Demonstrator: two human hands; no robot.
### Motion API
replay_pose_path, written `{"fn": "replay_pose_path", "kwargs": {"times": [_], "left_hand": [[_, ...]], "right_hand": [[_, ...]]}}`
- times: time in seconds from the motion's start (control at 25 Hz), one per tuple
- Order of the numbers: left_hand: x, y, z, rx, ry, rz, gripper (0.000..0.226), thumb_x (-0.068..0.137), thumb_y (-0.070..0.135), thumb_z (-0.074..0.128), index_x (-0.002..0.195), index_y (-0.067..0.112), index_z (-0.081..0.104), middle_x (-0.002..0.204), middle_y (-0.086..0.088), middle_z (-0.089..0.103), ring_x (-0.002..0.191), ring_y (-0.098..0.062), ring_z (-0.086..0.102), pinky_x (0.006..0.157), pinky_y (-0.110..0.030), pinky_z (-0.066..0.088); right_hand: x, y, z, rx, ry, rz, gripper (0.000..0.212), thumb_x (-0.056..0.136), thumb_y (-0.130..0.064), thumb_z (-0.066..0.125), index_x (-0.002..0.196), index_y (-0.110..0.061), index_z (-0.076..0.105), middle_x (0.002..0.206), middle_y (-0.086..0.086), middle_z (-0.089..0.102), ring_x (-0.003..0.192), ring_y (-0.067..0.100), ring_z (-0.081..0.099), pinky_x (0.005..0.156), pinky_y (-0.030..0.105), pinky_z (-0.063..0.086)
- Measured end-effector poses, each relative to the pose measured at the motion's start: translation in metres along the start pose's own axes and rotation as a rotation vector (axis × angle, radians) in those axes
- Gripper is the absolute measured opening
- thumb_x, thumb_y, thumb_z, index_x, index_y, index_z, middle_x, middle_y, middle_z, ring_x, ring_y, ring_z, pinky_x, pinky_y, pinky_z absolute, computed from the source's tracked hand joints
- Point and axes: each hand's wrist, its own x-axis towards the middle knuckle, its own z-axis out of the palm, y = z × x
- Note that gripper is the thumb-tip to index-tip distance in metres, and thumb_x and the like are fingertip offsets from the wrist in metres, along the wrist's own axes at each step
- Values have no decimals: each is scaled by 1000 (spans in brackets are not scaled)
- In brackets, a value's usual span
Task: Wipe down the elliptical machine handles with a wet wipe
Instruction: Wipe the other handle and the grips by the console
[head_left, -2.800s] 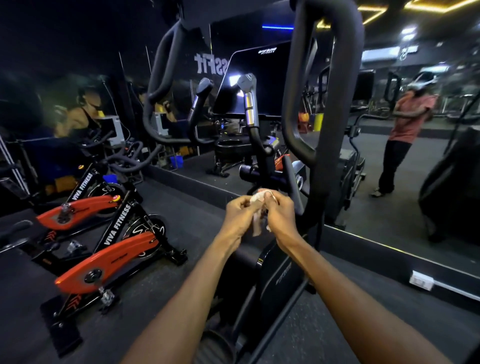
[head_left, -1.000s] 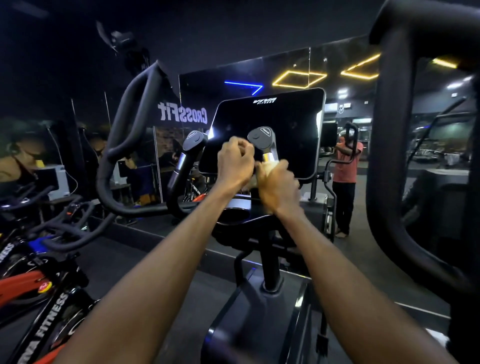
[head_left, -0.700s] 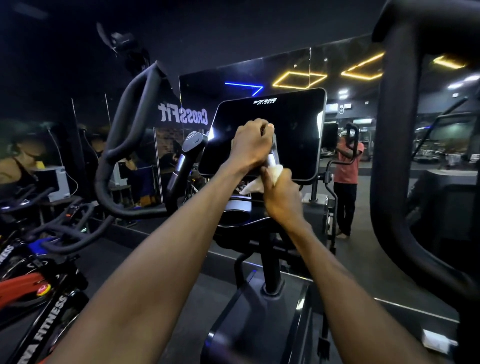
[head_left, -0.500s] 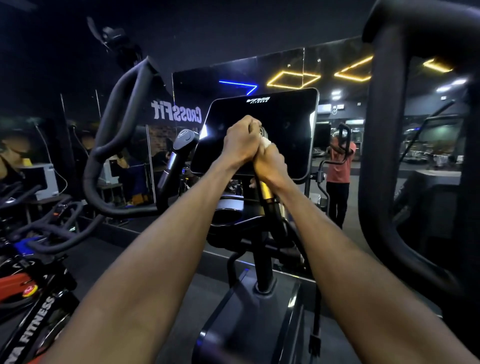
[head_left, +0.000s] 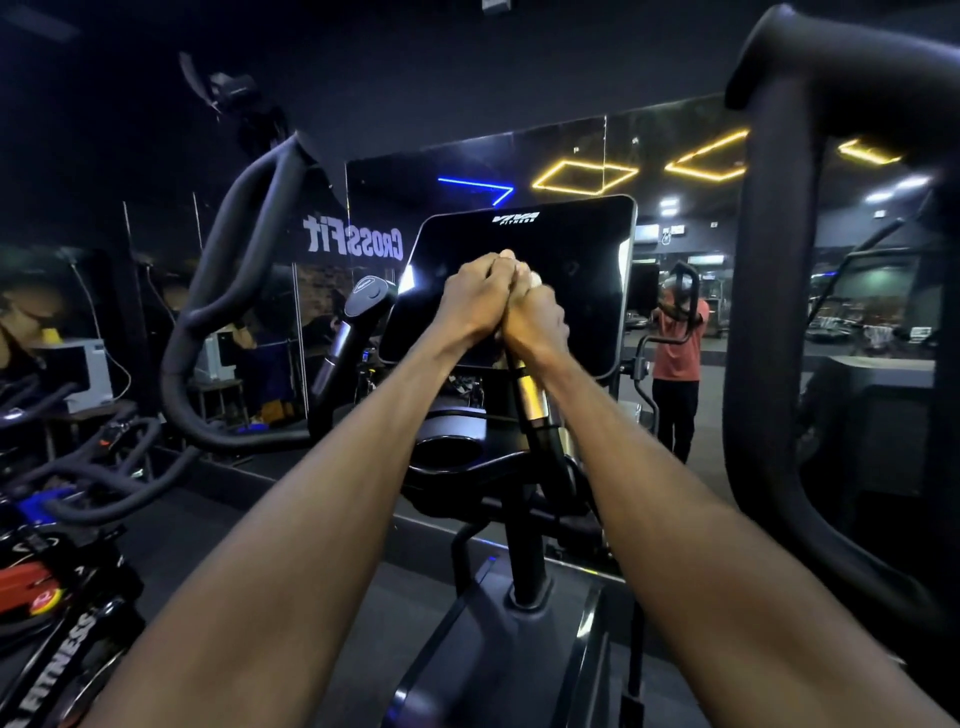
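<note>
Both of my hands are clasped around the top of the right inner handle (head_left: 531, 400) of the elliptical, in front of its dark console screen (head_left: 587, 270). My left hand (head_left: 475, 299) wraps the handle's head from the left. My right hand (head_left: 535, 317) presses the white wet wipe (head_left: 534, 279) against it from the right; only a sliver of the wipe shows between the fingers. The handle's metal sensor band and black stem run down below my hands. The left inner handle (head_left: 358, 322) stands bare. Two big curved black moving handles, one at the left (head_left: 218, 291) and one at the right (head_left: 769, 322), rise at both sides.
A wall mirror behind the machine reflects a person in a red shirt (head_left: 678, 353) and ceiling lights. Spin bikes (head_left: 57, 597) with orange covers stand at the lower left. The elliptical's cup holder tray (head_left: 452, 447) and centre post lie below my hands.
From unfolding the wipe low down, my hands rose to the right inner handle. Over the last second the left hand closed on its head and the right hand slid the wipe up to it.
</note>
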Motion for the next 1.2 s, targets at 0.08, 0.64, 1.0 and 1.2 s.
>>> {"fn": "replay_pose_path", "kwargs": {"times": [0.08,0.64,1.0,1.2], "left_hand": [[7,3,-7,-55,-22,-49,42,97,45,41,74,18,64,89,-10,71,88,-26,64,83,-36,47],[12,-7,-29,-430,156,-257,66,102,56,22,122,3,55,113,-12,57,94,-20,57,65,-29,46],[-6,-16,-52,-315,134,-325,66,101,59,16,120,12,58,126,-11,55,109,-27,55,68,-33,48],[-17,-13,-59,-213,60,-290,58,103,53,19,115,11,58,115,-10,55,101,-22,54,76,-38,51]], "right_hand": [[10,-12,-1,-17,13,-5,53,102,-52,26,127,-17,57,125,17,62,118,38,57,82,37,35],[2,-15,27,-865,224,-483,32,91,-30,52,113,-10,62,116,11,59,106,35,51,81,44,39],[13,-43,12,-702,10,-351,36,88,-25,49,120,-13,62,124,14,63,116,37,56,86,40,42],[13,1,-7,510,-334,208,59,99,-52,39,116,0,63,84,23,67,65,33,65,59,38,54]]}}
